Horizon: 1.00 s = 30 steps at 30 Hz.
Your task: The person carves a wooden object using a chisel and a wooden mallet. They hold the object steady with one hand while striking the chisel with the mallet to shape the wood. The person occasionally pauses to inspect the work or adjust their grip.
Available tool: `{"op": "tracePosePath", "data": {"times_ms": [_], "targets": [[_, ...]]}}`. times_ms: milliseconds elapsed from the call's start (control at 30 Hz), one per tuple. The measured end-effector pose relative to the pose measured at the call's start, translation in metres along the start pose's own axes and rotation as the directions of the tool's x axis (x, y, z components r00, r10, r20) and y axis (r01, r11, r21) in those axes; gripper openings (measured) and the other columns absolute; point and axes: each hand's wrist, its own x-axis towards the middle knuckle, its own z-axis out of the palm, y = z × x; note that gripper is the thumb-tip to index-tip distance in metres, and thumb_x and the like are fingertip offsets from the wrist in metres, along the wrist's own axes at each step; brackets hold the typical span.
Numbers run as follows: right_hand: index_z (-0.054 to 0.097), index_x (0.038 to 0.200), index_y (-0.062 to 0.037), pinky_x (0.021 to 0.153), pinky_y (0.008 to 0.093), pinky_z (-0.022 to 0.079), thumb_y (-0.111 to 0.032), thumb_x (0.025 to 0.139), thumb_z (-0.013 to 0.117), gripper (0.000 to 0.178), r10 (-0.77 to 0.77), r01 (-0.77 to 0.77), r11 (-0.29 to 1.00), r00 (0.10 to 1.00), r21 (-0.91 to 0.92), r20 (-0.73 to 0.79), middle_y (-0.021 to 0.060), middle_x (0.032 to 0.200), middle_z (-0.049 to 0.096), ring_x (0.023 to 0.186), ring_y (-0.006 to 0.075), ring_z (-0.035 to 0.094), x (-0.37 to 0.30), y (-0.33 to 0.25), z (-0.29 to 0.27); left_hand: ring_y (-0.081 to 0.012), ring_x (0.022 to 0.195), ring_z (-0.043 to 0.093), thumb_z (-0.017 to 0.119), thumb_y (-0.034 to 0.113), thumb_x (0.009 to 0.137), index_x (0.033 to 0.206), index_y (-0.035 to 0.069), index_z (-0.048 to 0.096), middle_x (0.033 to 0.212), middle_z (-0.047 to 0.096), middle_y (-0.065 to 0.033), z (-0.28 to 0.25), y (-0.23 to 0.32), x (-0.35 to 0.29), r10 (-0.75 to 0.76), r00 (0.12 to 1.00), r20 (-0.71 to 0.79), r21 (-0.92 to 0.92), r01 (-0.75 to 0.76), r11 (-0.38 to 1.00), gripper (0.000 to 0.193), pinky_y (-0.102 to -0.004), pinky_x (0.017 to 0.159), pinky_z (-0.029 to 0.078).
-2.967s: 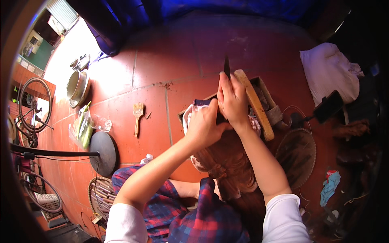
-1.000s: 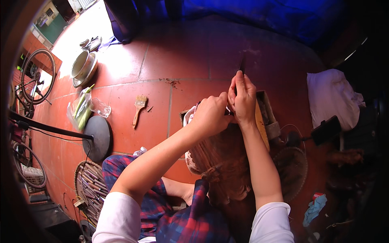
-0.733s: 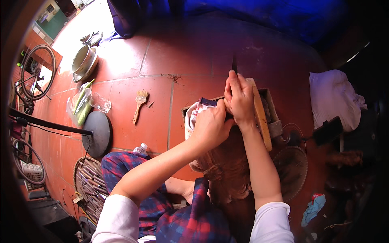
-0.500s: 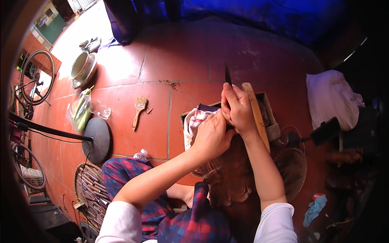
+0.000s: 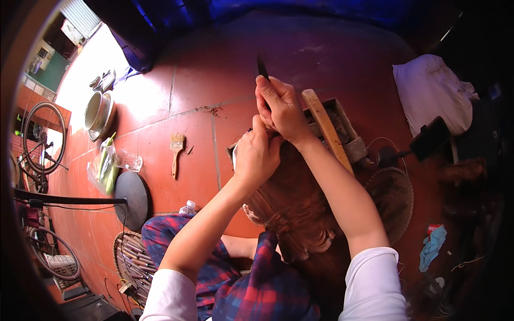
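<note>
My right hand [image 5: 284, 109] is closed around a tool with a narrow dark blade [image 5: 262, 67], which points away from me past the thumb. Just below and left of it, my left hand [image 5: 256, 155] is closed, its fingers curled against the right hand. Whatever lies inside the left fist is hidden. Both hands are above a brown carved wooden piece [image 5: 294, 214] with curling relief, in front of my legs. Beyond the right wrist stands a worn open box [image 5: 345, 120], with a yellowish wooden bar [image 5: 327, 131] slanting beside it.
On the left lie a paintbrush [image 5: 176, 152], a glass [image 5: 129, 160], bagged green vegetables [image 5: 110, 171], and a round black stand base [image 5: 134, 199]. A basket [image 5: 119, 251] holds several wooden-handled tools. A white sack [image 5: 433, 99] and dark phone-like device [image 5: 431, 138] are at right.
Both hands have shifted left and slightly away from me, with the blade still in the right fist. The red-stained white cloth is now mostly hidden behind my hands. The whole view has turned slightly.
</note>
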Motion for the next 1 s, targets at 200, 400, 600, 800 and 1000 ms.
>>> {"op": "tracePosePath", "data": {"times_ms": [200, 400, 600, 800, 1000], "targets": [[0.045, 0.071, -0.0082, 0.032, 0.0199, 0.023, -0.034, 0.098, 0.045, 0.037, 0.163, -0.162, 0.985, 0.987, -0.062, 0.005, -0.0036, 0.047, 0.037, 0.034, 0.0026, 0.031, -0.022, -0.002, -0.008, -0.038, 0.08, 0.064, 0.068, 0.014, 0.076, 0.098, -0.002, 0.048, 0.082, 0.066, -0.0192, 0.001, 0.006, -0.019, 0.064, 0.997, 0.049, 0.167, -0.072, 0.983, 0.034, -0.0439, 0.068, 0.05], [0.046, 0.071, -0.0076, 0.034, 0.0196, 0.024, -0.032, 0.098, 0.047, 0.036, -0.024, 0.025, 1.0, 0.996, -0.004, 0.089, -0.0048, 0.05, 0.038, 0.038, 0.0018, 0.032, -0.014, -0.002, -0.001, -0.0382, 0.077, 0.064, 0.07, 0.018, 0.076, 0.099, -0.003, 0.045, 0.078, 0.067, -0.0183, 0.001, 0.006, -0.012, 0.09, 0.996, -0.028, 0.085, -0.087, 0.993, 0.039, -0.0452, 0.068, 0.048], [0.044, 0.067, -0.0085, 0.034, 0.02, 0.024, -0.032, 0.098, 0.047, 0.038, -0.005, 0.006, 0.999, 1.0, -0.041, 0.028, -0.0049, 0.051, 0.039, 0.038, 0.0014, 0.031, -0.003, 0.002, -0.005, -0.0377, 0.074, 0.062, 0.068, 0.013, 0.077, 0.095, -0.001, 0.043, 0.077, 0.066, -0.0182, 0.006, 0.0, 0.001, 0.021, 0.999, -0.032, 0.0, -0.021, 1.0, 0.034, -0.0462, 0.065, 0.047], [0.044, 0.067, -0.0081, 0.032, 0.0197, 0.023, -0.033, 0.097, 0.048, 0.039, 0.082, -0.079, 0.995, 0.996, -0.059, 0.048, -0.0052, 0.05, 0.038, 0.035, 0.0024, 0.032, -0.028, 0.0, -0.006, -0.0376, 0.073, 0.064, 0.074, 0.024, 0.072, 0.098, -0.001, 0.049, 0.077, 0.066, -0.0179, 0.004, 0.003, -0.025, 0.202, 0.979, 0.037, 0.238, -0.205, 0.949, 0.044, -0.0422, 0.066, 0.048], [0.045, 0.068, -0.0086, 0.034, 0.0188, 0.025, -0.031, 0.097, 0.048, 0.037, -0.053, 0.054, 0.998, 0.998, -0.034, 0.029, -0.0043, 0.052, 0.041, 0.038, 0.0017, 0.035, 0.004, 0.003, -0.004, -0.0356, 0.075, 0.065, 0.067, 0.012, 0.077, 0.096, -0.002, 0.045, 0.078, 0.067, -0.0187, 0.004, -0.002, 0.002, 0.003, 0.998, -0.057, -0.04, -0.006, 0.999, 0.033, -0.0433, 0.067, 0.049]]}}
